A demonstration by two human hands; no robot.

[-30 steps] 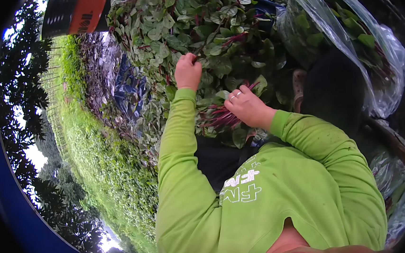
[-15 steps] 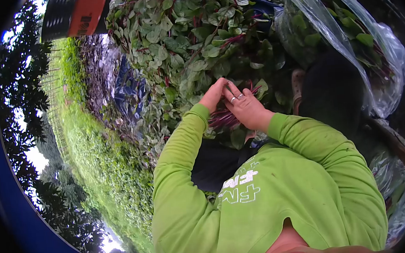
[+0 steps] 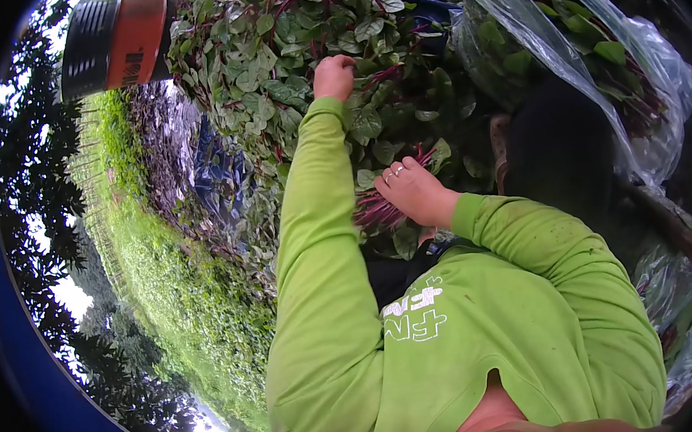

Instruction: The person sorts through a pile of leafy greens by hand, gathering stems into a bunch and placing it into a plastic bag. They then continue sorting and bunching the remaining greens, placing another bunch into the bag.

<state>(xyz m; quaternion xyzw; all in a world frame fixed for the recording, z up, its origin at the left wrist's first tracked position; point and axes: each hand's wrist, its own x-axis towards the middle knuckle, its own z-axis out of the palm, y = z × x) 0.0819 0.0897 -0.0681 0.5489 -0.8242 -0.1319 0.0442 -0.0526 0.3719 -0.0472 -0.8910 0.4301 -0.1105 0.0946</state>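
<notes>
My right hand, with rings on its fingers, is closed around a bunch of red-stemmed leafy greens close to my body. The cut stems point left and down, and some leaves show just beyond my fingers. Farther out, my left hand reaches into a large heap of the same leafy greens. Its fingers are curled down at the leaves; their tips are hidden, so what they grip cannot be made out.
An open clear plastic bag holding more greens stands to the right, beside my dark-clad knee. A black and orange drum is at upper left. A blue sheet lies past the heap. More plastic bags lie lower right.
My left hand has left my right hand and moved up and away into the heap. My right hand stays near the same place with the bunch.
</notes>
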